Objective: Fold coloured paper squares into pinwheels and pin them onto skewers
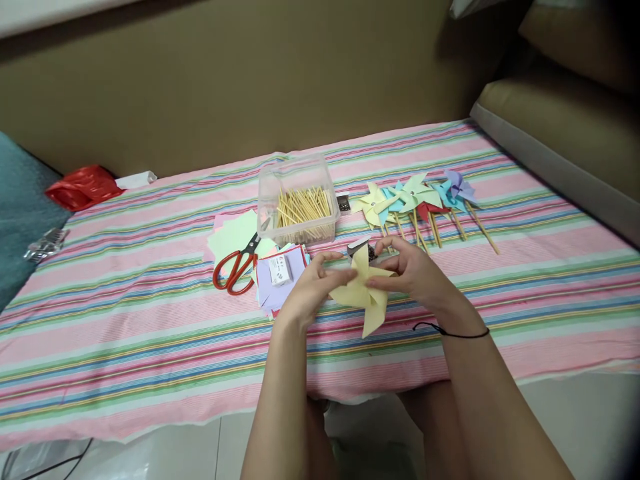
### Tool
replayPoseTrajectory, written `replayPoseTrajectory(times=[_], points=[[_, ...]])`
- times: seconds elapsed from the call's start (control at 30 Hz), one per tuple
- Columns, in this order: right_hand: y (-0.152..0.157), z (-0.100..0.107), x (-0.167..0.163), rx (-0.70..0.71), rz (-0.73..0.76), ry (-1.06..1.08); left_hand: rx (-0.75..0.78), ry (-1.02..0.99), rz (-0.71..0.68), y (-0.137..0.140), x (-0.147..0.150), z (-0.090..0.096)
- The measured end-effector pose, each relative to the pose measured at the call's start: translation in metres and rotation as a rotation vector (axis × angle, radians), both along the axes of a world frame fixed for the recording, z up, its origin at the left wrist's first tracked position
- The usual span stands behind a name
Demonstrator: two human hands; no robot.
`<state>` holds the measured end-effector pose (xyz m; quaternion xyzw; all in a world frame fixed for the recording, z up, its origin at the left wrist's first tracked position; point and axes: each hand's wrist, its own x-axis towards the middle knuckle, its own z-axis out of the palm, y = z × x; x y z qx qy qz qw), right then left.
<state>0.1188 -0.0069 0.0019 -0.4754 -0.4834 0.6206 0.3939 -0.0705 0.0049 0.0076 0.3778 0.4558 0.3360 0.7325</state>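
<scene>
A pale yellow paper pinwheel (367,297) is held up between my two hands, above the near part of the striped cloth. My left hand (323,280) pinches it from the left, thumb near its middle. From the right, my right hand (407,273) grips it with thumb and fingers near the centre. No stick shows on this pinwheel. Just behind it sits a small open box with dark contents (357,245), partly covered by the paper. To the left lies a stack of coloured paper squares (295,263) with a small white box (281,270) on top.
Red-handled scissors (235,270) lie beside the paper stack, partly over pale green sheets (233,233). Behind stands a clear plastic box (297,233) of wooden sticks (305,207). Several pinwheels on sticks (415,193) lie at right. A red plastic bag (85,188) is far left.
</scene>
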Motion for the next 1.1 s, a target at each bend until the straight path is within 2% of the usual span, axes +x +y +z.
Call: replayPoseTrajectory(times=[0.1, 0.17, 0.27, 0.43, 0.67, 0.9, 1.1], points=[[0.001, 0.000, -0.009, 0.109, -0.288, 0.034, -0.008, -0.239, 0.097, 0.001, 0.005, 0.002], [0.002, -0.001, -0.019, 0.177, -0.474, 0.044, 0.040, -0.364, 0.157, 0.000, 0.011, 0.002], [0.001, -0.001, -0.032, 0.207, -0.570, 0.048, 0.153, -0.320, 0.290, -0.002, 0.021, 0.000], [-0.004, 0.000, -0.042, 0.222, -0.585, 0.072, 0.264, -0.113, 0.332, -0.003, 0.027, -0.002], [-0.004, -0.002, -0.047, 0.245, -0.610, 0.078, 0.262, -0.101, 0.438, -0.002, 0.028, -0.005], [0.001, -0.006, -0.036, 0.127, -0.428, 0.200, 0.207, -0.049, 0.456, -0.002, 0.023, -0.004], [0.003, -0.007, -0.030, 0.095, -0.378, 0.173, 0.201, 0.028, 0.408, -0.002, 0.019, -0.005]])
